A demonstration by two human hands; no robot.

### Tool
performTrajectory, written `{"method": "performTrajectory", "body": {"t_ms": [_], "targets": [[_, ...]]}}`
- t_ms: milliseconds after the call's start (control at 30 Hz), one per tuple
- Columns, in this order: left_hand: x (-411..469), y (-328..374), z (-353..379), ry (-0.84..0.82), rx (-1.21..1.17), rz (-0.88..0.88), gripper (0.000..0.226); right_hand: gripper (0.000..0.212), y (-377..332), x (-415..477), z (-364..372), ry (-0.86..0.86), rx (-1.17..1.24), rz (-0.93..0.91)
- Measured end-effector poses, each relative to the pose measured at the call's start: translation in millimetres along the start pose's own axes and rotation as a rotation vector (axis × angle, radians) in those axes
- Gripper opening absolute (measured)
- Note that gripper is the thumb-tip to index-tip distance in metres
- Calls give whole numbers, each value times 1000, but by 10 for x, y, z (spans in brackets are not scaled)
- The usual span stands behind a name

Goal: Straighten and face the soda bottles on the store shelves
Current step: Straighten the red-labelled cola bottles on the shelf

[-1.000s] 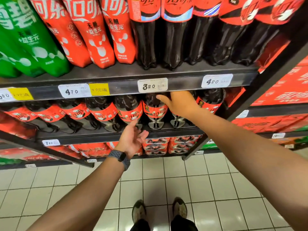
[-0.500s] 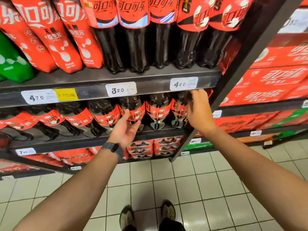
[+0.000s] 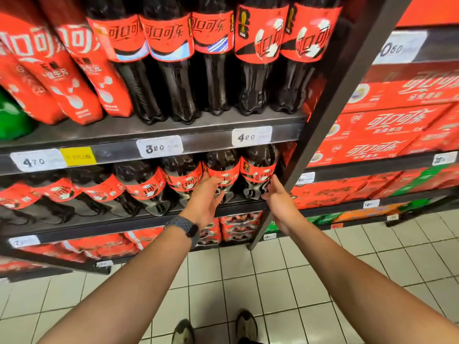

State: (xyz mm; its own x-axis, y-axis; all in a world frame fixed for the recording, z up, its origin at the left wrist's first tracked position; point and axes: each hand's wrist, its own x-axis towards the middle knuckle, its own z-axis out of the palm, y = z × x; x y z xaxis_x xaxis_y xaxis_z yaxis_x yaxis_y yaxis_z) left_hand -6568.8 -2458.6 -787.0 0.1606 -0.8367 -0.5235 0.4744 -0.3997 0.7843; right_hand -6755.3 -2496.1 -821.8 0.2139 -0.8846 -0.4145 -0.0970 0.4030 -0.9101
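Dark cola bottles with red labels stand in a row on the middle shelf [image 3: 149,219]. My left hand [image 3: 206,198], with a watch on its wrist, grips the lower body of the second bottle from the right [image 3: 221,167], thumb above and fingers below. My right hand [image 3: 277,198] holds the lower right side of the rightmost bottle [image 3: 258,167], close to the dark shelf upright [image 3: 320,135]. The rightmost bottle's label faces forward. The bottles further left [image 3: 144,187] lean leftwards in this wide view.
Larger cola bottles [image 3: 260,58] fill the shelf above, behind price tags [image 3: 251,136]. Red cartons [image 3: 387,130] stack in the bay on the right. Red can packs [image 3: 233,227] sit on the bottom shelf. My shoes [image 3: 216,328] stand on white floor tiles.
My left hand moved right onto the second bottle from the right. My right hand dropped from the bottle tops to the rightmost bottle's lower side. The view shifted right and closer.
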Motion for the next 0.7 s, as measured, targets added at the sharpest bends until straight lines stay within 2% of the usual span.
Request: {"method": "performTrajectory", "body": {"t_ms": [100, 233, 333, 400, 467, 567, 700], "targets": [[-51, 26, 11, 11, 19, -21, 66, 76, -79, 26, 10, -12, 9, 35], [-263, 141, 123, 6, 281, -28, 50, 72, -182, 20, 29, 9, -39, 52], [-516, 341, 197, -58, 529, 55, 36, 42, -331, -91, 28, 51, -305, 53], [-673, 490, 237, -130, 643, 118, 28, 25, -426, -195, 6, 35, -340, 50], [-829, 664, 309, -184, 692, 189, 23, 10, -602, -330, -6, -12, -309, -31], [-1002, 949, 515, -179, 638, 285, 21, 19, -1002, -523, -2, -13, -382, -233], [-1213, 1343, 810, -134, 643, 463, 24, 11, -1628, -784, 4, 88, -372, -474]]}}
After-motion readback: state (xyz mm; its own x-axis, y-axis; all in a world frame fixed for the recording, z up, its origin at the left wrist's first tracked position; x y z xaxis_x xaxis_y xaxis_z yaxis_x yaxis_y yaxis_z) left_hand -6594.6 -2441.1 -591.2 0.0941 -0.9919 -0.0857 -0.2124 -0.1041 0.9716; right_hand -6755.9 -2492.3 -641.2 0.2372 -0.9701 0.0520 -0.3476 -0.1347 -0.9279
